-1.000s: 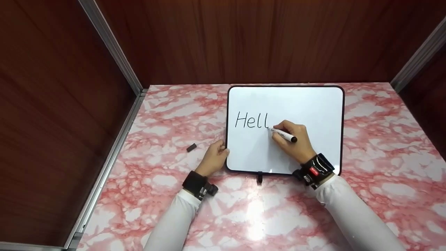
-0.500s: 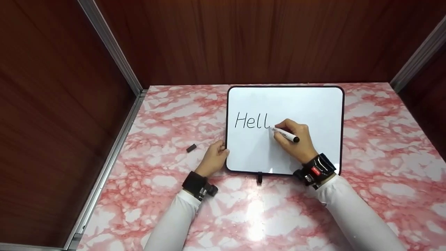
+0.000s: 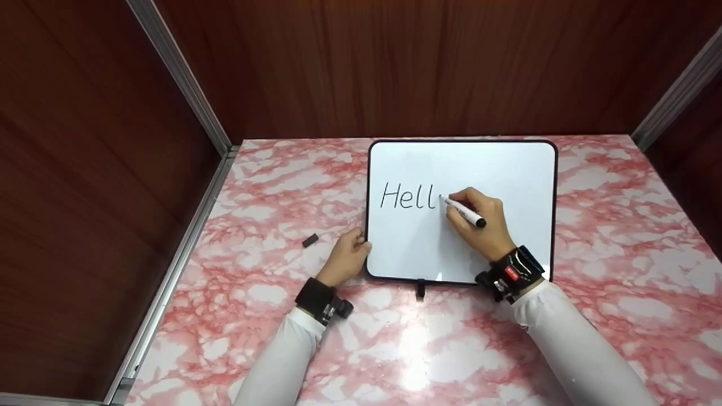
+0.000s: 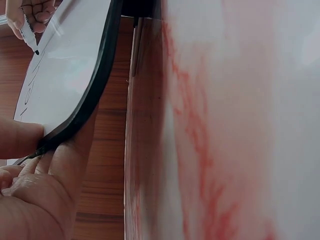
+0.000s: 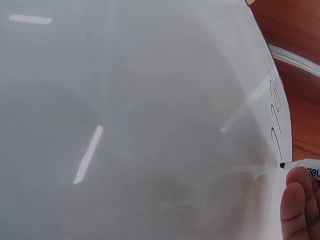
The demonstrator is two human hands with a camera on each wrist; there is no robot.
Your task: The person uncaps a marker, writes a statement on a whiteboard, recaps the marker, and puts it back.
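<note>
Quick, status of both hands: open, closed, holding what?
Left hand: closed, pinching the whiteboard at its left edge.
Right hand: closed, holding the marker.

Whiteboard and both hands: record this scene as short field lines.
left hand: grips the whiteboard low on its left edge, thumb on the front
right hand: holds a white marker, tip just right of the last letter
writing: black "Hell", on the board's left part
loose item: small dark piece, left of the left hand
table: red-and-white marbled
</note>
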